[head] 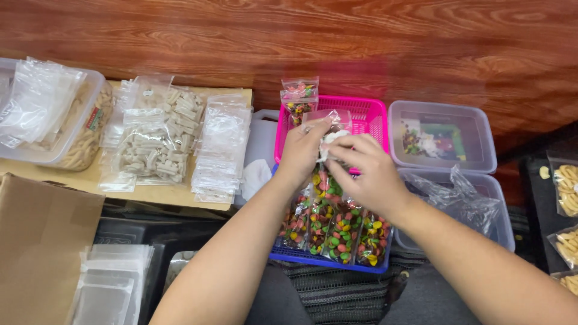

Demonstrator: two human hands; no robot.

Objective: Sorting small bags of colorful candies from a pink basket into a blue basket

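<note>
– So, what are the two hands doing?

– Both meet over the pink basket [367,114]. The left hand [301,153] and the right hand [367,171] are closed, fingers pinched on a small clear bag [330,129] held between them, just above the basket's near edge. What is inside the bag is too hidden by the fingers to tell.

– And below them?

– A blue tray [313,257] sits on the person's lap, lined with filled bags of coloured candy [340,232] standing side by side. Two more small candy packets [299,96] lean at the back of the pink basket.

– What lies around?

– To the right, a clear lidded tub [442,135] and, nearer, a second tub with a crumpled plastic bag [460,195] on it. To the left, on a cardboard sheet [162,195], bags of pale stick snacks [153,141] beside a stack of empty zip bags [220,153]. At far left a plastic container [78,141] holds more empty bags over pale snacks
</note>
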